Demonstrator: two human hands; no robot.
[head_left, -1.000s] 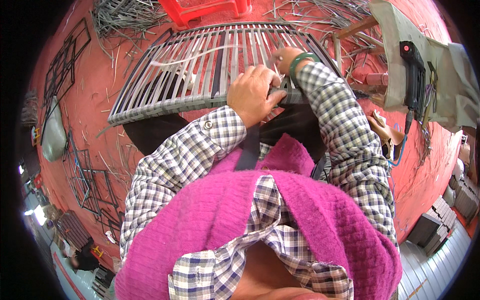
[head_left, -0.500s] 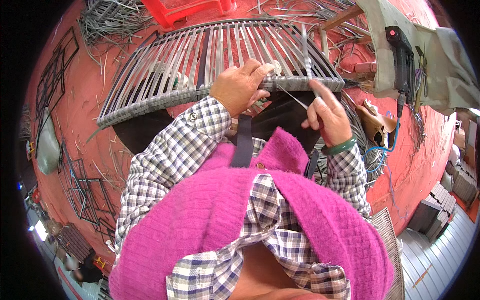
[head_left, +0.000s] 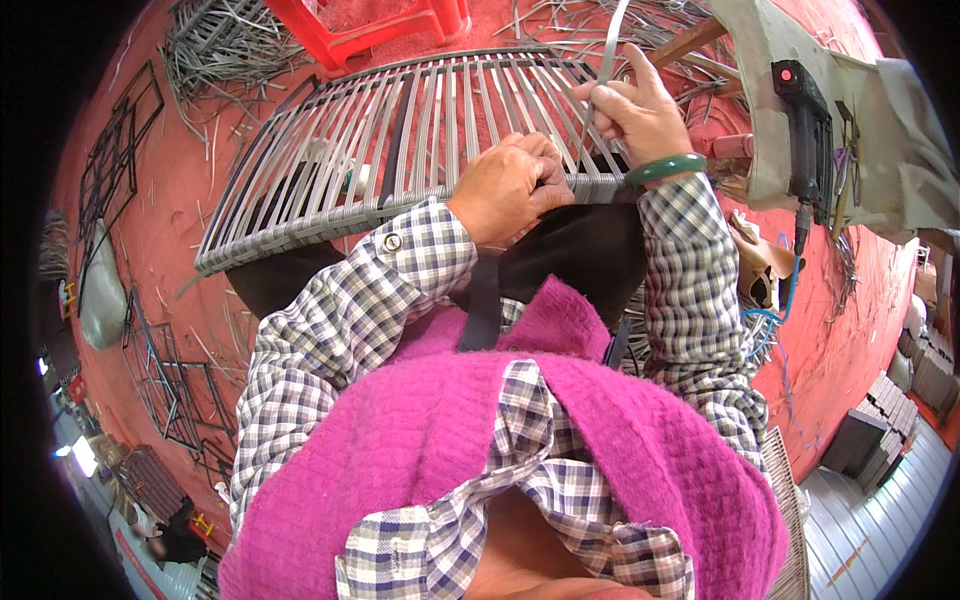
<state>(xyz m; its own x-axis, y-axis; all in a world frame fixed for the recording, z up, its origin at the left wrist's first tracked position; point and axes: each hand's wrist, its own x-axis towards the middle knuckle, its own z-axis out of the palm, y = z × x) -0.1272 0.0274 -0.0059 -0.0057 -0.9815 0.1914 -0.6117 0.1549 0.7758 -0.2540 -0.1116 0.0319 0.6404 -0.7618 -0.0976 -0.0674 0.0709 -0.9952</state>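
A red floor spreads under everything. On it, in front of the person, the grey strip-woven frame fans out in slats, its tightly wrapped near edge over the dark-trousered knees. To the right hangs a pale cloth, with a black handheld power tool against it and a blue hose below. Beyond the far edge stand a red plastic stool and, farther left, a heap of grey strips. The left hand curls closed over the near edge, its fingertips partly hidden. The right hand, raised above the frame's right part, pinches a flat grey strip, forefinger extended; a green bangle rings its wrist.
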